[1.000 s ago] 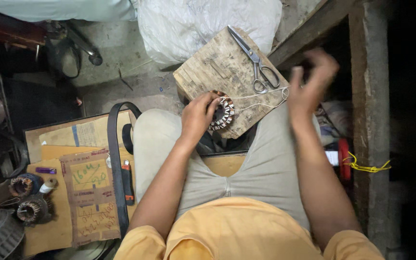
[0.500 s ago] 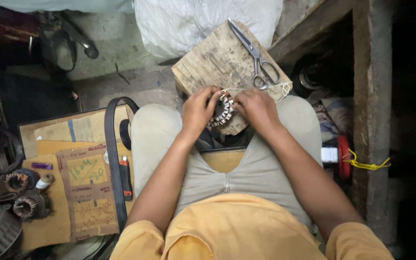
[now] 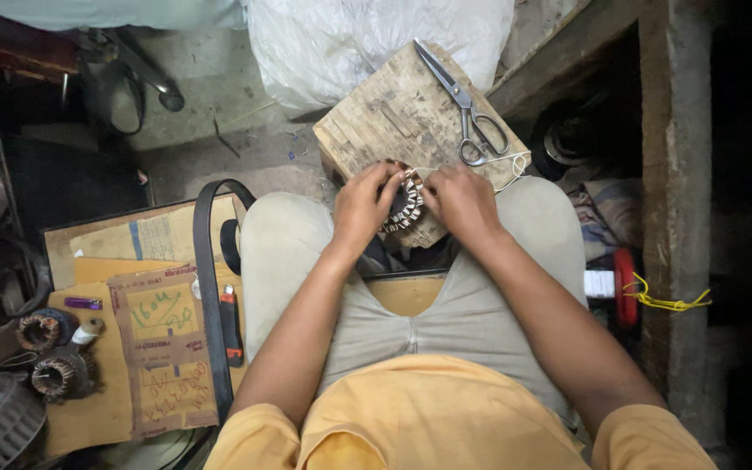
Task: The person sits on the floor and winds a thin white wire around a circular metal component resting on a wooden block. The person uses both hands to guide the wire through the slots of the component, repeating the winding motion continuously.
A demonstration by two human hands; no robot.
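A round motor stator with copper windings (image 3: pixel 405 205) rests on a worn wooden block (image 3: pixel 393 113) between my knees. My left hand (image 3: pixel 364 205) grips its left side. Against its right side, my right hand (image 3: pixel 461 202) pinches a thin white thread (image 3: pixel 515 161) that loops out toward the scissors. Steel scissors (image 3: pixel 466 104) lie on the block just beyond my right hand.
A white plastic sack (image 3: pixel 376 39) lies behind the block. On the left are flattened cardboard (image 3: pixel 163 339), a black belt (image 3: pixel 206 287), a utility knife (image 3: pixel 231 324) and two more wound stators (image 3: pixel 50 352). A concrete post (image 3: pixel 672 200) stands on the right, with a red spool (image 3: pixel 624 287) beside it.
My right hand came down from a raised position at the right and closed in on the stator. The left hand stayed on the stator.
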